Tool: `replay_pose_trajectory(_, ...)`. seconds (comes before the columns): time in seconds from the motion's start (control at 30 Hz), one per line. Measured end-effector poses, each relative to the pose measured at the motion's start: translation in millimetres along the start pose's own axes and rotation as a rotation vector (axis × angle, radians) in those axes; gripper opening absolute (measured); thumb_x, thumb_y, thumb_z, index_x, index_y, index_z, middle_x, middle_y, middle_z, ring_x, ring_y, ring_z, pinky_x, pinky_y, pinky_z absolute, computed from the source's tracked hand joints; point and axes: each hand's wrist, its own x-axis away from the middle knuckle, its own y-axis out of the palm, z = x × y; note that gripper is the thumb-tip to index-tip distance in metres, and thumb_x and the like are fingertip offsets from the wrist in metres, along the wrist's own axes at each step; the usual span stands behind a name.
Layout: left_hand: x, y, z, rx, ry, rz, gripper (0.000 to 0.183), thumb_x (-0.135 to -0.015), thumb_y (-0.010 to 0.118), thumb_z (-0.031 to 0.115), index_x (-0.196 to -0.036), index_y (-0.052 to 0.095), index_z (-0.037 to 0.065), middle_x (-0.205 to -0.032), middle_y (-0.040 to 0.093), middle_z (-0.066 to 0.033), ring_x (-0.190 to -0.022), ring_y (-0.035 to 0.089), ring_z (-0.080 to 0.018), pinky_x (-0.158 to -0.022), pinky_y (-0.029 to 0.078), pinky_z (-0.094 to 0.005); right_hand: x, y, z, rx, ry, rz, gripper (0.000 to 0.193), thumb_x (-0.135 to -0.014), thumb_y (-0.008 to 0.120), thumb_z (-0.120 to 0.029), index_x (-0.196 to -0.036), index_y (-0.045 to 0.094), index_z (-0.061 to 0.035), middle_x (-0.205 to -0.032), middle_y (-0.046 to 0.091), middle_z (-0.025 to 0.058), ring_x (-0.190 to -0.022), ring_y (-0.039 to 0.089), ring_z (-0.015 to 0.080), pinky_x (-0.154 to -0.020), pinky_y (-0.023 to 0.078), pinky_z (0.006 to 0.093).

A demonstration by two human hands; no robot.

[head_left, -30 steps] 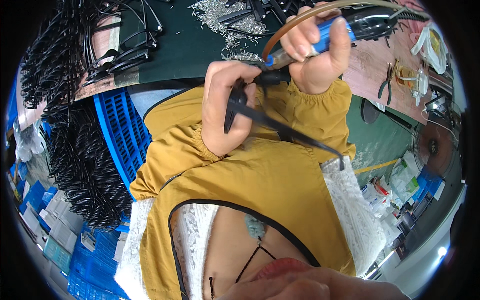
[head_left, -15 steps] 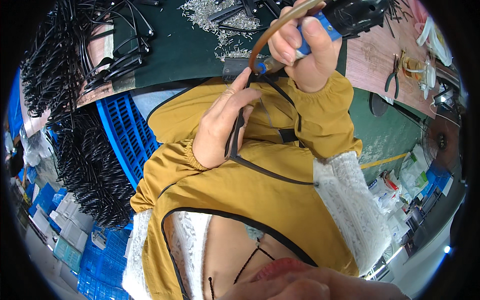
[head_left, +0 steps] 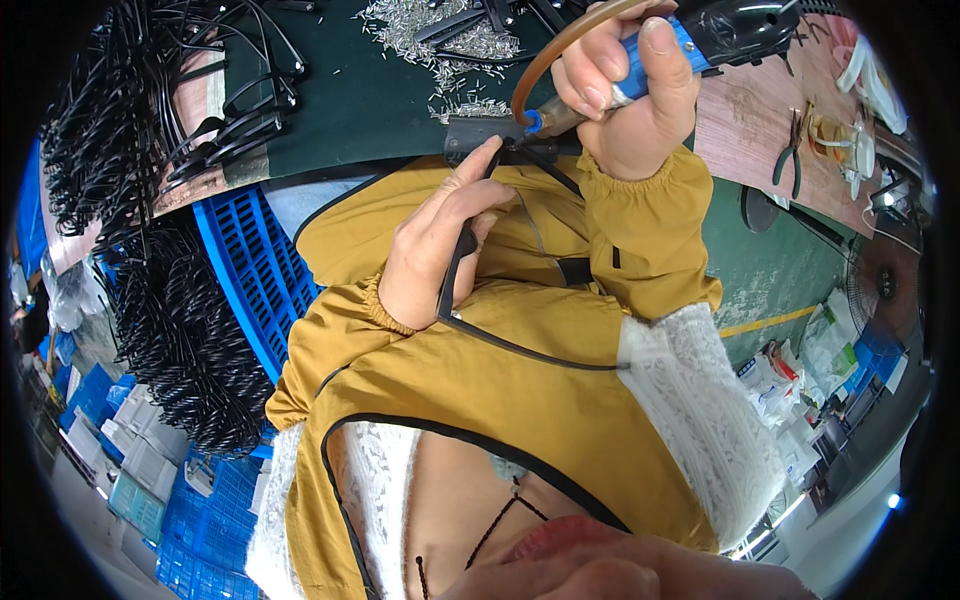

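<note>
The left hand (head_left: pixel 435 240) is raised in front of the chest, fingers curled shut around a black eyeglass frame (head_left: pixel 455 270), its index finger stretched up toward the desk (head_left: pixel 370 110) edge; one thin black temple arm trails from the frame across the mustard-yellow sleeve toward the right; the right hand (head_left: pixel 625 95) sits higher, fist closed around a blue-handled power tool (head_left: pixel 640 80), thumb pressed along the handle, the tool's metal tip pointing down-left just beside the left index finger; a brown hose (head_left: pixel 545 55) loops up from the tool's front; the tool's black rear end runs out past the hand to the right; on the dark green desk lies a scatter of small silver screws (head_left: pixel 440 25), and to the left a heap of black frames (head_left: pixel 150 120); a blue slatted crate (head_left: pixel 250 270) stands below the desk edge beside further black frames; pliers (head_left: pixel 790 150) lie on a brown board at the right; white and green packages (head_left: pixel 830 340) sit far right, too small and bent to make out; the point where tool meets frame is partly hidden by fingers.
</note>
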Motion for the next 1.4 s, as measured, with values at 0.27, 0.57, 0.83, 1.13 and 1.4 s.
replay_pose_trajectory(0.27, 4, -2, -11, 0.085, 0.003, -0.019, 0.045, -0.075, 0.052, -0.026, -0.113, 0.061, -0.004, -0.111, 0.07, -0.0225, -0.126, 0.064, -0.043, -0.086, 0.056, -0.0341, -8, 3, 9, 0.046, 0.08, -0.035, 0.018, -0.1, 0.064, -0.019, -0.1, 0.049, -0.0108, -0.068, 0.047, 0.0044, -0.048, 0.046, 0.0135, -0.041, 0.032, 0.026)
replay_pose_trajectory(0.57, 5, -4, -8, 0.083, 0.06, -0.024, 0.04, -0.082, 0.059, -0.016, -0.119, 0.061, 0.001, -0.142, 0.055, -0.0268, -0.092, 0.067, -0.0311, -0.085, 0.053, -0.0307, 10, 1, -2, -0.158, 0.136, -0.105, 0.017, -0.106, 0.053, -0.029, -0.104, 0.056, -0.0132, -0.076, 0.05, 0.0003, -0.055, 0.044, 0.0103, -0.046, 0.033, 0.0246)
replay_pose_trajectory(0.83, 33, -90, 19, -0.182, -0.101, 0.588, 0.026, -0.088, 0.051, -0.013, -0.108, 0.05, 0.002, -0.107, 0.062, -0.0147, -0.099, 0.066, -0.0269, -0.087, 0.053, -0.0371, 4, -22, -36, -0.14, 0.184, -0.094, 0.03, -0.104, 0.059, -0.03, -0.125, 0.057, -0.0079, -0.077, 0.046, 0.0, -0.058, 0.042, 0.0074, -0.047, 0.032, 0.0207)
replay_pose_trajectory(1.13, 9, -166, -33, -0.435, -0.29, 1.11, 0.071, -0.088, 0.05, 0.0, -0.154, 0.023, -0.001, -0.135, 0.047, -0.0187, -0.111, 0.053, -0.0199, -0.101, 0.043, -0.0358, -7, -71, -41, -0.013, 0.015, 0.065, 0.022, -0.103, 0.06, -0.027, -0.117, 0.063, -0.0109, -0.077, 0.05, -0.0006, -0.057, 0.046, 0.008, -0.047, 0.033, 0.0208)
replay_pose_trajectory(1.4, -51, -158, -46, -1.057, 0.154, 0.509, 0.036, -0.105, 0.044, 0.02, -0.09, 0.073, 0.005, -0.089, 0.072, -0.0094, -0.09, 0.067, -0.0311, -0.085, 0.047, -0.0408, -5, -73, -40, 0.063, -0.035, 0.18, 0.021, -0.101, 0.062, -0.027, -0.115, 0.06, -0.0122, -0.075, 0.048, 0.001, -0.056, 0.046, 0.0111, -0.044, 0.03, 0.0218)
